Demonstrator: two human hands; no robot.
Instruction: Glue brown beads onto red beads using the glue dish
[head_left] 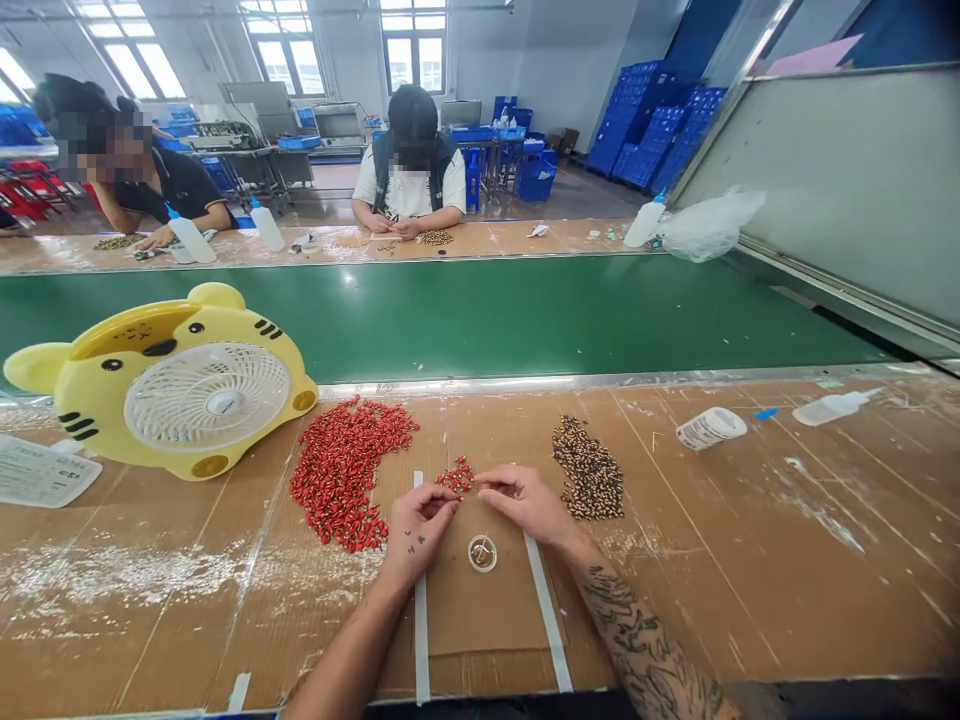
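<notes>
My left hand (416,530) and my right hand (525,503) hover close together over the cardboard-covered bench (495,620), fingertips pinched. Whatever lies between the fingertips is too small to tell. Just above them sits a small cluster of red beads (456,476). A larger heap of red striped beads (345,472) spreads left of my left hand. A pile of dark and tan beads (589,468) lies right of my right hand. Below my fingers stands a small round cup (482,553) holding something golden. Two white tape strips (547,612) run along the cardboard beside my hands.
A yellow tiger-shaped fan (180,385) stands at left, by a paper sheet (45,472). A squeeze bottle (836,406) and white container (711,428) lie at right. Beyond a green conveyor belt (450,310), two people work at a bench with beads and bottles.
</notes>
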